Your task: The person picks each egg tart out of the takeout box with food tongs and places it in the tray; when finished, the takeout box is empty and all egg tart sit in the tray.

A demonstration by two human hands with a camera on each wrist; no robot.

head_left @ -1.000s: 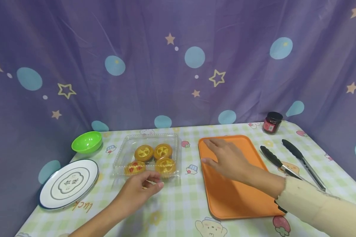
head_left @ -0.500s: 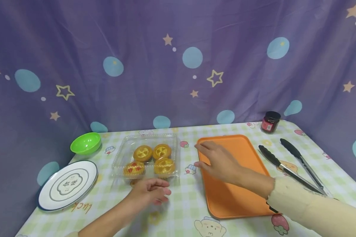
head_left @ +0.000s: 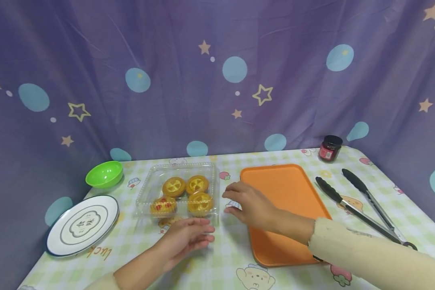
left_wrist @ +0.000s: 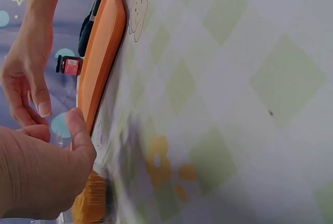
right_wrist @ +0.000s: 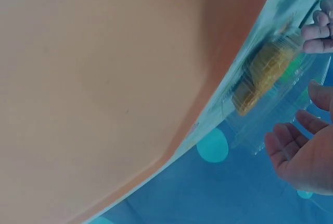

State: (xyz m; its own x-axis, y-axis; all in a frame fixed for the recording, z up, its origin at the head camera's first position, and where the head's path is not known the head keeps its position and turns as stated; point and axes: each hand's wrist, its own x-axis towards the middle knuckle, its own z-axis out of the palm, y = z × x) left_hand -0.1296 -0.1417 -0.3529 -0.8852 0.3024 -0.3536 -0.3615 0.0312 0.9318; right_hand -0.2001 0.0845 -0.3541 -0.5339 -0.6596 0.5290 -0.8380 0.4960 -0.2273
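My left hand (head_left: 185,241) hovers in front of a clear plastic clamshell box (head_left: 154,177), its fingers relaxed and holding nothing. Inside the box lie several egg tarts (head_left: 197,184), one of them with red pieces on top. Over the left edge of an orange tray (head_left: 279,179) is my right hand (head_left: 251,205), fingers loosely bent toward the box and nothing between them. In the left wrist view the right hand (left_wrist: 26,73) shows beyond the left thumb, with a gap between the two hands.
A green bowl (head_left: 105,174) and a white plate (head_left: 83,225) stand at the left. To the right of the tray lie metal tongs with black tips (head_left: 328,189). A dark-lidded jar (head_left: 330,149) stands at the back right, near the purple curtain (head_left: 174,100).
My right hand has moved left from over the tray toward the box. My left hand has shifted slightly right and its fingers have straightened.
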